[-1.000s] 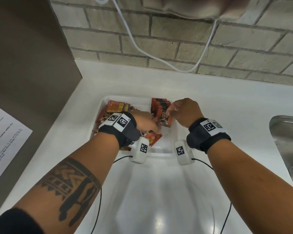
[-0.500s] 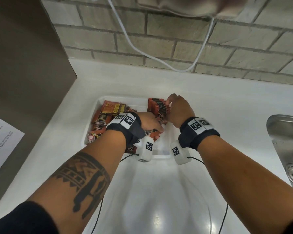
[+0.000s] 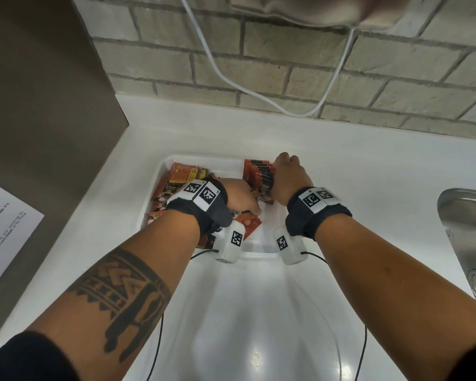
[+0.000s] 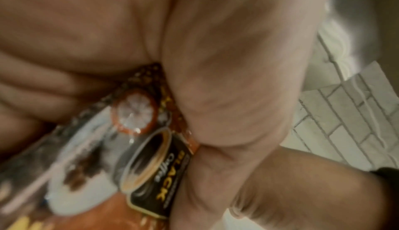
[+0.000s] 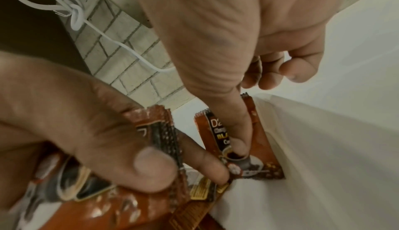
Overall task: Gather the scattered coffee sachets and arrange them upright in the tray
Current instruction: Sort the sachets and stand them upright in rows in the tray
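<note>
A white tray (image 3: 220, 158) sits on the counter. At its back right stands an upright row of brown-red coffee sachets (image 3: 259, 174). My right hand (image 3: 282, 171) grips this row from the right, with the thumb (image 5: 151, 170) pressed on the stack (image 5: 164, 139) and the index finger (image 5: 239, 139) against one sachet (image 5: 265, 148) by the tray wall (image 5: 302, 148). Loose sachets (image 3: 182, 177) lie flat in the tray's left half. My left hand (image 3: 254, 209) reaches over them and pinches a "BLACK coffee" sachet (image 4: 149, 165) between thumb and fingers.
A brown cabinet side (image 3: 52, 105) with a printed paper (image 3: 6, 221) stands on the left. A steel sink (image 3: 467, 237) lies at the right. A white cable (image 3: 259, 94) hangs along the brick wall behind. White counter (image 3: 259, 312) stretches in front of the tray.
My right hand has slid toward the tray's back along the upright row and closed on it. The left hand stays low over the loose sachets.
</note>
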Available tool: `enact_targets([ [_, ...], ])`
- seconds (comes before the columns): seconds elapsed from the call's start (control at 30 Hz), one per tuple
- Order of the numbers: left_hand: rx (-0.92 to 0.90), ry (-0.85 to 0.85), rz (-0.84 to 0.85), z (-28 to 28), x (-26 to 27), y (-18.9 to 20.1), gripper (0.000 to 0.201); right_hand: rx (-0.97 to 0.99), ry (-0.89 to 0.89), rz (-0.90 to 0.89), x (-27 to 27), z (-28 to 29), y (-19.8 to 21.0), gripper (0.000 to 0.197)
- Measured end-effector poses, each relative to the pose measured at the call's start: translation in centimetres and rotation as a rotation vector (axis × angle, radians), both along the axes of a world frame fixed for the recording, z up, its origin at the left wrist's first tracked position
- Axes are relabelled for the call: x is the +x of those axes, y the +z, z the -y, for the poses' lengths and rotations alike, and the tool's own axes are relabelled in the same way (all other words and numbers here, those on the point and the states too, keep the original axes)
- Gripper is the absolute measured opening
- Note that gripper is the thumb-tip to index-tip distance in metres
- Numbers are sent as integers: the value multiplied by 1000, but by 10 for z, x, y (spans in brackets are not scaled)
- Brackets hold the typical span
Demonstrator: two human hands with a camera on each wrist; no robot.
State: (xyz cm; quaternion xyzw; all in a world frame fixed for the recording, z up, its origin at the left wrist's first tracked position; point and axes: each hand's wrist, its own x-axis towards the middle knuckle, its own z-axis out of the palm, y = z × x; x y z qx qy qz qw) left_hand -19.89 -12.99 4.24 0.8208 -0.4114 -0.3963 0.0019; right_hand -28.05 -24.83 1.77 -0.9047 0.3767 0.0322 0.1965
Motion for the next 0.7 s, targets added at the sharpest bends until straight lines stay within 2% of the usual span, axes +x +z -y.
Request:
enact_targets([
  [0.17, 103, -107, 105, 0, -2, 6, 29, 23, -11, -28, 1, 1, 1, 75],
  [0.33, 161, -197, 177, -3, -6, 9, 17, 36, -19, -28, 3, 0, 4, 69],
  [0.43, 183, -223, 193, -7, -4, 13, 25, 29, -20, -37, 4, -1, 3, 68],
  [0.57, 205, -212, 211, -11, 1, 14, 25, 24, -28, -26, 4, -2, 3, 64],
  [0.7, 143, -184, 192, -10, 0, 14, 27, 34, -30, -14, 4, -2, 4, 67],
])
